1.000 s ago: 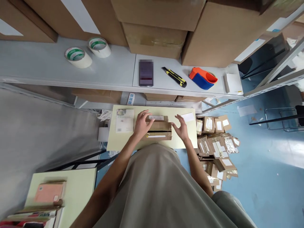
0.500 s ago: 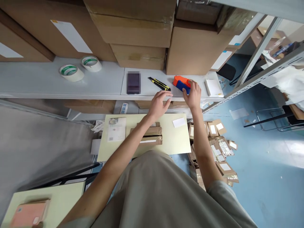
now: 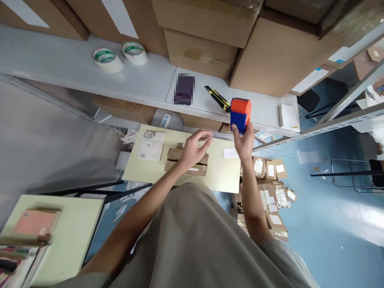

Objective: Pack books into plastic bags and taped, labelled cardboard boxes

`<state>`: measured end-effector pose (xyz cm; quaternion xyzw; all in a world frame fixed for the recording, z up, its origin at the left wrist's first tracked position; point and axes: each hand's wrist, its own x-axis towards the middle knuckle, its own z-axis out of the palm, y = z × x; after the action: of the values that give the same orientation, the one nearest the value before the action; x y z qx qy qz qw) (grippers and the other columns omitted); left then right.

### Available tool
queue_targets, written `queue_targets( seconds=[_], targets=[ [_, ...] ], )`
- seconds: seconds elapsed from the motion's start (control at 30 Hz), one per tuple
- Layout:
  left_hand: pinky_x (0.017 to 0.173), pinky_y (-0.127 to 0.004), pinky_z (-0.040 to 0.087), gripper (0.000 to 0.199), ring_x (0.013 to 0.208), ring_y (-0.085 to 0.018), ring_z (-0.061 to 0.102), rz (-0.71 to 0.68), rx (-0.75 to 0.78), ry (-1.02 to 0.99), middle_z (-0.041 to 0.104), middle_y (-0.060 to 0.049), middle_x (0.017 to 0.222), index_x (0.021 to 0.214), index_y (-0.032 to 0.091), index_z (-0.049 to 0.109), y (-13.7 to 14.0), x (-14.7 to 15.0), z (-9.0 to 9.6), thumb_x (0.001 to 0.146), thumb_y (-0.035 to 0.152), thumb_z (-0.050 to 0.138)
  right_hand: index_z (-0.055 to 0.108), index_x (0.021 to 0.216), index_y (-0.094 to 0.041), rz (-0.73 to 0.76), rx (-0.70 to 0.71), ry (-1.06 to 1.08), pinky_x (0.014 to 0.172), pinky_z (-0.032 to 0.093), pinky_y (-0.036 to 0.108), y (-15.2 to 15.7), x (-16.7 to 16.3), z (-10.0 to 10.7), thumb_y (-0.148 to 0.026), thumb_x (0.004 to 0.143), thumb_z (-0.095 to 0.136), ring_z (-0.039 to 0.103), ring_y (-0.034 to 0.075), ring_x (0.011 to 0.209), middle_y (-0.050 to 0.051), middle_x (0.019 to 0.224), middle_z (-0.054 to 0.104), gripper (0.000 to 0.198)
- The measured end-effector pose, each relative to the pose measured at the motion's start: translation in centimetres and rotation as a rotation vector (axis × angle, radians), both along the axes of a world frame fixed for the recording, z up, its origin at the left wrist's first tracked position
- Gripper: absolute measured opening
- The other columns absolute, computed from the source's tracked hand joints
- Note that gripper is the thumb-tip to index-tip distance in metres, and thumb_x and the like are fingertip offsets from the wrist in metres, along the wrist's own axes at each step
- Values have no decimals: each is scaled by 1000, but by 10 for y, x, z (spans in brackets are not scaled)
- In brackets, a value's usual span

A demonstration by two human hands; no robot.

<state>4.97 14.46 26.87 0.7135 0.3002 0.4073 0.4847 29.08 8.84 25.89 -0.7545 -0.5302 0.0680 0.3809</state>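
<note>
the orange-and-blue dispenser (image 3: 240, 114) has moved to the shelf's (image 3: 264, 107) front edge, gripped in the right hand (image 3: 245, 145); the left hand (image 3: 192, 153), thumb and fingers loosely parted, is over the cardboard box (image 3: 175, 155)

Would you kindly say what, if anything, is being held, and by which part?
The right hand holds the orange and blue tool by its lower end; the left hand holds nothing.

Cardboard box (image 3: 173, 166) on yellow table (image 3: 222, 176)
</note>
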Motion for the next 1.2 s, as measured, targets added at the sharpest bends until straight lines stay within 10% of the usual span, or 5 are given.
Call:
queue_targets(
  seconds=[0.27, 0.9, 1.2],
  targets=[
    [95, -35, 68, 32, 102, -22, 82, 106, -293, -40, 83, -8, 109, 110, 23, 74, -57, -80, -26, 103, 54, 79, 58, 123, -27, 231, -79, 792, 101, 63, 44, -58, -149, -14, -73, 99, 77, 74, 26, 101, 7, 112, 77, 55],
    [91, -42, 67, 62, 100, -29, 79, 111, -682, -174, 81, -10, 105, 128, 22, 81, -14, -220, -58, 89, 70, 84, 56, 122, -26, 380, -615, 342, 86, 62, 45, -31, -236, -11, -82, 97, 71, 73, 31, 95, 10, 104, 76, 64],
    [78, -40, 62, 53, 86, -28, 74, -129, -750, -103, 80, -9, 91, 99, 20, 87, 27, -261, -68, 79, 68, 93, 60, 126, -26, 518, -836, 175, 81, 60, 43, -30, -253, 19, -76, 100, 71, 72, 30, 90, 8, 103, 78, 58]
  ],
)
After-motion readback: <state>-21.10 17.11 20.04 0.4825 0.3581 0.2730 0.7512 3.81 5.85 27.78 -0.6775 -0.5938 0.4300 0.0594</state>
